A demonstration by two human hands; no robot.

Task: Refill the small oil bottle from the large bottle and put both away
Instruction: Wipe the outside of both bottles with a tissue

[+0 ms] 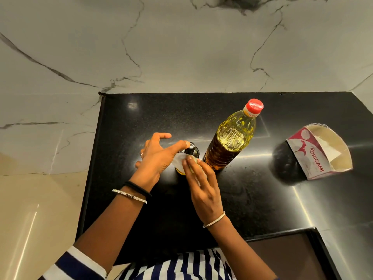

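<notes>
The small oil bottle [191, 151], dark-capped with yellow oil at its base, stands on the black counter [242, 199], mostly hidden by my hands. My left hand [159, 154] steadies it, thumb lying on the black top, other fingers spread loosely. My right hand [203, 186] presses a white tissue [179, 159] against the bottle's side. The large oil bottle [232, 138] stands upright just to the right, red cap on, about three quarters full of golden oil.
An open Origami tissue box [319, 152] lies on the counter at the right. A marble wall rises behind, and pale floor shows left of the counter's edge. A dark recessed panel [282, 257] sits at the lower right.
</notes>
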